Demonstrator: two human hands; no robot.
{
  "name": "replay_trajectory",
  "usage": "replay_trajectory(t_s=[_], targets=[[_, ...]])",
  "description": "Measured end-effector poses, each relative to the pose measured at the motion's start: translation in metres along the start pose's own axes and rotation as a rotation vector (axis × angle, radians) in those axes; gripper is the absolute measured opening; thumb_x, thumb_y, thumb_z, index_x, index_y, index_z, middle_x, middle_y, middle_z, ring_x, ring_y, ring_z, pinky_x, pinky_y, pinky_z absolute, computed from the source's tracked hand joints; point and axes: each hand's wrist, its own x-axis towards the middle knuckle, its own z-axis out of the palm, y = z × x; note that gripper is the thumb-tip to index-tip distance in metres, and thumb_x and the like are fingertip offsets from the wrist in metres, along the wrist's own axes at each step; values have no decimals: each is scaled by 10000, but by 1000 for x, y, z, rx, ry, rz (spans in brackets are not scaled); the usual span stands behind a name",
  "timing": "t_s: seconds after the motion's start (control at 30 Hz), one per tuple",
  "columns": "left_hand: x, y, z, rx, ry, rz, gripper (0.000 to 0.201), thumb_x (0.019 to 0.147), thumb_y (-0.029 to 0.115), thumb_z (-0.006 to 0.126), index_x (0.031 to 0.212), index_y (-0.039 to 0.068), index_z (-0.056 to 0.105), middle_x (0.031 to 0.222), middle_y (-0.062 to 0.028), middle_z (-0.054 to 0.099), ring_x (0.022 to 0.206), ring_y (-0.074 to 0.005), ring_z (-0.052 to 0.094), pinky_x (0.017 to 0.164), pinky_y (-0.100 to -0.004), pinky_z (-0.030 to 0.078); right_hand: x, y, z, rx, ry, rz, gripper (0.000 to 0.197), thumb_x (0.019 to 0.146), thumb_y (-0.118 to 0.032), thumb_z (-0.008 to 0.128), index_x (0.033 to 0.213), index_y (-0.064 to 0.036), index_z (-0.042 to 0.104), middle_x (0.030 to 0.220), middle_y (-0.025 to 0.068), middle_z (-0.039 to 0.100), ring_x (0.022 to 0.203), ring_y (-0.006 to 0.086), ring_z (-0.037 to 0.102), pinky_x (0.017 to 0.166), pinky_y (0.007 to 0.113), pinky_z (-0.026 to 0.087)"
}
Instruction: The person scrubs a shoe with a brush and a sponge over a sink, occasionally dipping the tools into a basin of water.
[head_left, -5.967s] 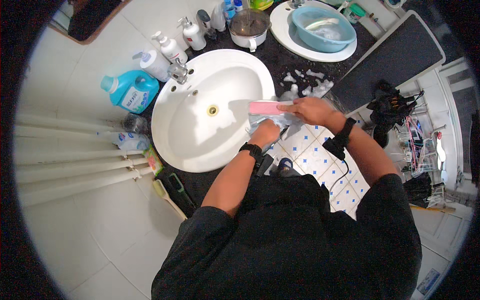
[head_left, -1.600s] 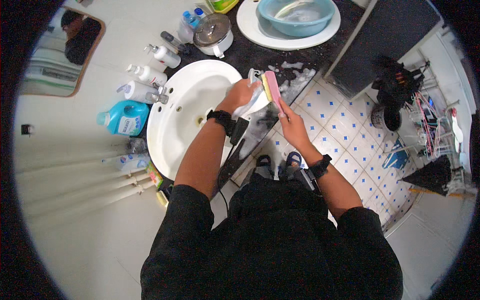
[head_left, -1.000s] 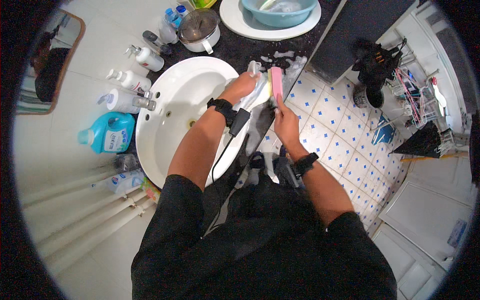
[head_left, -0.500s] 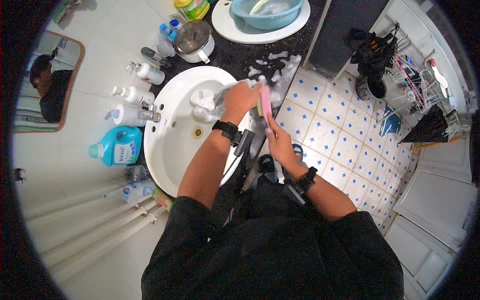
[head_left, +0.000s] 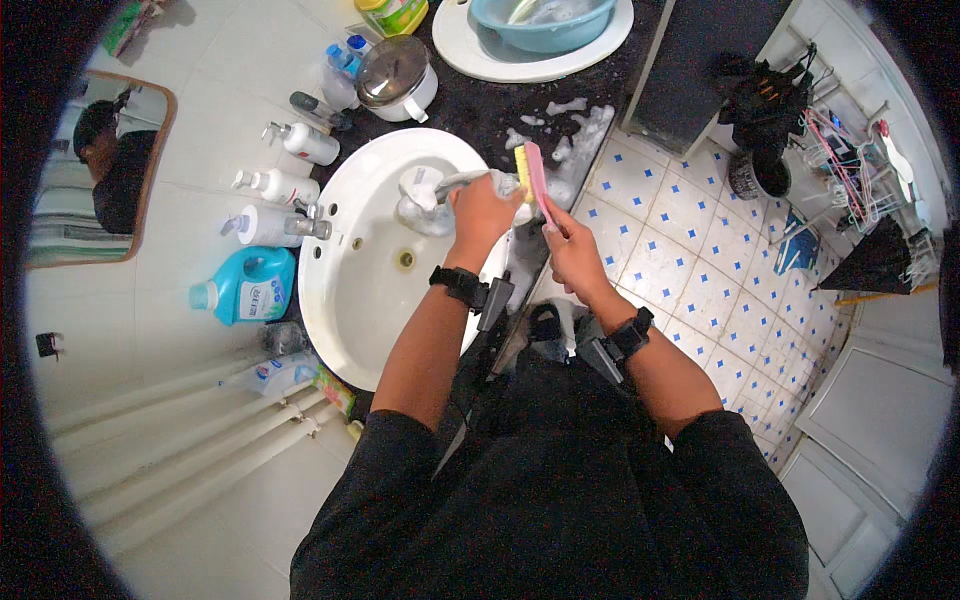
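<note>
My right hand (head_left: 578, 258) is closed round the handle of a pink scrubbing brush (head_left: 538, 178). The brush's pale yellow bristles face left, beside the fingers of my left hand (head_left: 482, 215). That hand is closed on a wet white-and-grey fabric item (head_left: 425, 205), which rests over the far right rim of the white oval sink (head_left: 335, 310) and hangs partly inside it. My fingers hide part of the item, and its exact kind cannot be made out. White foam (head_left: 580, 140) lies on the dark counter beyond the brush.
Pump bottles (head_left: 310, 145) and a blue detergent jug (head_left: 245, 287) line the sink's left side. A lidded white pot (head_left: 395, 80) stands behind it. Farther back, a blue basin (head_left: 545, 30) sits in a second sink. Blue-dotted floor tiles (head_left: 665, 235) lie to the right.
The brush has moved away from me and tipped, so more of its bristles show beyond my left hand. My left hand still grips the fabric. The whole view has shifted slightly.
</note>
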Motion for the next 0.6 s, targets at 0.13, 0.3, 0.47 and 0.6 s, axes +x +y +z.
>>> replay_trajectory(t_s=[0.13,0.3,0.47,0.6], targets=[[-6,2,-2,-139,135,-125,442,839,397,577,770,-34,651,776,-278,625,803,-430,605,782,-486,434,2,18,7,163,-23,-3,438,942,-150,482,1365,-260,457,585,3,464,398,94,404,374,281,373],[-2,-7,-17,-201,52,-197,529,925,418,444,825,-53,662,835,-306,615,835,-467,586,776,-502,449,-3,19,10,153,-20,-33,443,934,-137,486,1364,-238,460,623,6,481,426,90,420,409,267,388],[-8,-26,-1,-319,-29,-215,601,952,466,374,915,-71,643,941,-318,610,925,-471,573,822,-491,440,1,40,19,41,14,-144,466,952,-155,435,1411,-217,386,622,-41,407,396,55,342,351,231,331],[-15,-22,-1,-467,-65,-183,601,949,485,391,986,-67,626,944,-325,613,936,-454,585,803,-462,447,6,39,15,-8,42,-281,452,944,-139,448,1391,-202,420,619,-11,439,420,69,384,379,235,364]])
